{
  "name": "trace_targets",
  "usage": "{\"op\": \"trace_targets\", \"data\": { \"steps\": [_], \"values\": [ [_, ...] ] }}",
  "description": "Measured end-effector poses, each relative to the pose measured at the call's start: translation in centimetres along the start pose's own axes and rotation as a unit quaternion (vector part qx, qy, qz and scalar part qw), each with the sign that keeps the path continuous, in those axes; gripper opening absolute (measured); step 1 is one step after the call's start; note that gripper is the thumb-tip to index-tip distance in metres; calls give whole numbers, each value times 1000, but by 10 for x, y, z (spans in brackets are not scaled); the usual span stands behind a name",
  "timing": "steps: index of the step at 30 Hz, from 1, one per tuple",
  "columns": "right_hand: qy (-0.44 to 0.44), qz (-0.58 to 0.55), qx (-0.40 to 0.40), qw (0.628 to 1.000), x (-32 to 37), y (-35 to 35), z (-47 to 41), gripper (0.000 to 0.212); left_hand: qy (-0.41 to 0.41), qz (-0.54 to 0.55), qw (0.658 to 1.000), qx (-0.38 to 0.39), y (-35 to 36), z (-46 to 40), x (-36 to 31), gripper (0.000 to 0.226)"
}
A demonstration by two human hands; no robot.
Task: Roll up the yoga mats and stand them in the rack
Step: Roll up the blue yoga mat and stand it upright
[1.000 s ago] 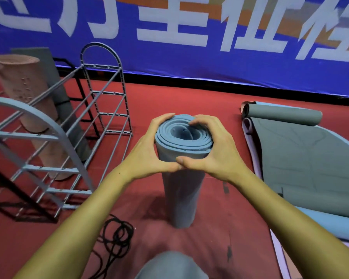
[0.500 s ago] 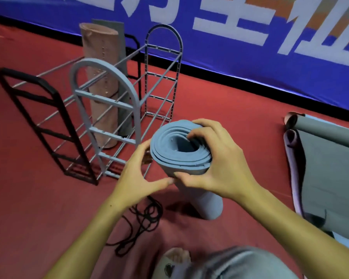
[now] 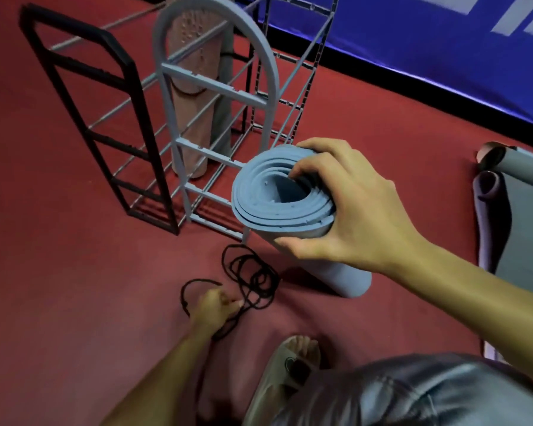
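Meanwhile my right hand (image 3: 348, 207) grips the rolled blue mat (image 3: 290, 207) by its top so it cannot unwind, just beside the rack (image 3: 216, 90); my left hand (image 3: 216, 307) pinches the black cord (image 3: 253, 275) below the mat, probably to tie it.

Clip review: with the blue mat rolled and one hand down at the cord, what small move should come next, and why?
Probably lift the black cord with the left hand and loop it round the rolled blue foam yoga mat. The right hand alone grips the roll's top, nothing ties it, and it leans outside the grey rack.
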State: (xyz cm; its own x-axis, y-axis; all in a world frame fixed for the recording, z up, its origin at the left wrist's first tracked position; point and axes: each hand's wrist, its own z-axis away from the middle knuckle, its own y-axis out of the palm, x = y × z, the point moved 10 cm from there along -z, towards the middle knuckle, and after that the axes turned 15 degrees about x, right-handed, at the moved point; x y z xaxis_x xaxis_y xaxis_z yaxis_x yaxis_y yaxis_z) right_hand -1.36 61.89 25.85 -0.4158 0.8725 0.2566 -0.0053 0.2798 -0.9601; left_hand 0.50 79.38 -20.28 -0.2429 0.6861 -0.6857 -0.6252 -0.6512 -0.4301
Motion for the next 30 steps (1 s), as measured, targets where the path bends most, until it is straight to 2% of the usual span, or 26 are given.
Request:
{"op": "trace_targets", "data": {
  "steps": [2, 5, 7, 8, 11, 15, 19, 21, 23, 26, 29, 30],
  "values": [
    [-3, 1, 15, 1000, 6, 7, -5, 78, -55, -49, 997, 18, 23, -18, 38, 54],
    [-3, 8, 29, 1000, 11, 16, -10, 80, -99, -74, 992, 23, 35, -20, 59, 39],
    [-1, 7, 36, 999, 13, 20, -11, 80, -83, -70, 994, 20, 40, -16, 57, 18],
    [1, 4, 37, 999, 12, 21, -11, 80, -69, -51, 996, 20, 44, -18, 60, 15],
    [3, 2, 38, 999, 11, 21, -10, 81, 7, 34, 999, 2, 41, -26, 48, 28],
    [13, 1, 31, 999, 7, 16, -9, 80, 77, 174, 980, -60, -12, 11, -27, 28],
    [15, -10, 12, 1000, 1, 7, -1, 77, 139, 266, 952, -65, -66, 54, -99, 13],
    [18, -22, 2, 1000, -4, 1, 5, 75, 175, 264, 947, -60, -92, 76, -143, 8],
    [20, -29, -7, 999, -8, -5, 12, 75, 223, 214, 949, -68, -119, 104, -193, 4],
    [25, -34, -22, 999, -18, -16, 25, 76, 263, 134, 953, -70, -143, 140, -264, 14],
    [34, -56, -46, 997, -40, -33, 50, 75, 279, 131, 949, -70, -153, 158, -311, 9],
    [37, -70, -59, 995, -49, -40, 61, 73, 284, 144, 945, -69, -153, 163, -327, 15]
  ]
}}
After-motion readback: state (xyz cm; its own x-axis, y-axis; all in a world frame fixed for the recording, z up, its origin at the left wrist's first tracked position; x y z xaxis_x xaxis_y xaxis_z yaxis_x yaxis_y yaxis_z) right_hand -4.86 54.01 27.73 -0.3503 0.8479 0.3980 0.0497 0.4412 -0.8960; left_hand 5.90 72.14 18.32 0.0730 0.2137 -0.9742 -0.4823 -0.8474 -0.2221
